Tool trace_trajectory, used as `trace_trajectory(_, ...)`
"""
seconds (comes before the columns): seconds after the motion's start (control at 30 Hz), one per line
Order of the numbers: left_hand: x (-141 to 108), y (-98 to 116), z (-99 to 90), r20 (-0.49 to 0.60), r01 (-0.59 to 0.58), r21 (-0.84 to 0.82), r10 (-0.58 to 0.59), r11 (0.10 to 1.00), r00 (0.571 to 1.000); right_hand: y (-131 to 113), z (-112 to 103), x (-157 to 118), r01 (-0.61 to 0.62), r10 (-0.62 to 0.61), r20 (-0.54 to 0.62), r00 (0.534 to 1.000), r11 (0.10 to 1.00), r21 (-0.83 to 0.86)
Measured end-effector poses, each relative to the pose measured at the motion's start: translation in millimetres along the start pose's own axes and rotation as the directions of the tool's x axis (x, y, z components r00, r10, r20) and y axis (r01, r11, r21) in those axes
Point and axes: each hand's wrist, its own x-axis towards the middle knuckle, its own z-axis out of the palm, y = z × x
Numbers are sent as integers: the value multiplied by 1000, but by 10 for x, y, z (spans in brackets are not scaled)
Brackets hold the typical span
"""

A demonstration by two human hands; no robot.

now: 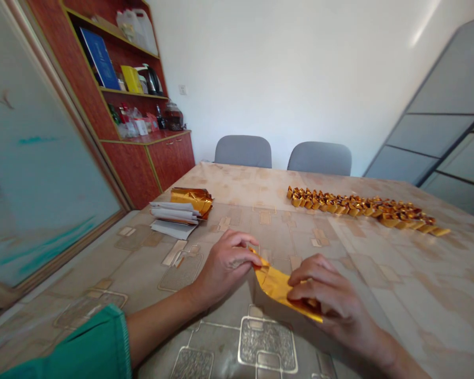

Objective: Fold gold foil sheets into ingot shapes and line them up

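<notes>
A strip of gold foil paper [275, 284], partly folded and slightly curved, is held between my two hands just above the table. My left hand [229, 263] pinches its far left end between thumb and fingers. Around its near right part, my right hand [332, 292] has its fingers closed, hiding some of the folds. To the left lies a stack of foil sheets [189, 199], some gold side up, others showing white backs [173, 215]. Folded gold foil pieces [339, 204] stand in long rows on the right part of the table.
A patterned cloth [205, 337] covers the table. Two grey chairs [243, 150] stand behind its far edge. A red-brown cabinet [169, 155] with bottles, boxes and a kettle [153, 79] is at the back left. A glass door [35, 158] is on the left.
</notes>
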Motion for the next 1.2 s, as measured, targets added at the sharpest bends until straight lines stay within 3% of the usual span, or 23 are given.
trace_trajectory(0.07,-5,-21,15,-28,-28,19,28,999,999,-49,31,-5,90,-88,102,991,996,-19)
trace_trajectory(0.13,-10,-33,44,2,-7,-83,7,997,1000,-64,61,-9,154,-145,179,973,987,-38)
trace_trajectory(0.3,-6,-70,115,181,128,-340,-69,932,981,24,58,10,153,-121,218,969,978,-140)
trace_trajectory(0.5,-14,-71,168,367,301,-314,-177,901,913,33,184,55,163,-130,353,927,985,-65)
trace_trajectory(0.6,-35,-14,164,356,357,-232,-263,905,897,25,297,22,150,-91,347,933,977,-149)
trace_trajectory(0.7,-57,127,114,210,271,-83,-249,959,946,32,377,-43,39,44,218,975,931,-362)
trace_trajectory(0.8,-77,329,52,204,113,46,-120,993,972,13,445,-103,-46,118,115,986,866,-498)
trace_trajectory(0.97,-169,489,38,462,38,139,-99,990,882,-75,533,-138,-105,196,126,972,851,-515)
trace_trajectory(1.07,-272,432,54,520,-41,234,-90,971,850,-103,490,-119,-131,227,150,962,870,-476)
trace_trajectory(1.2,-368,337,53,523,-205,294,23,934,852,-67,363,-84,-166,226,73,971,864,-476)
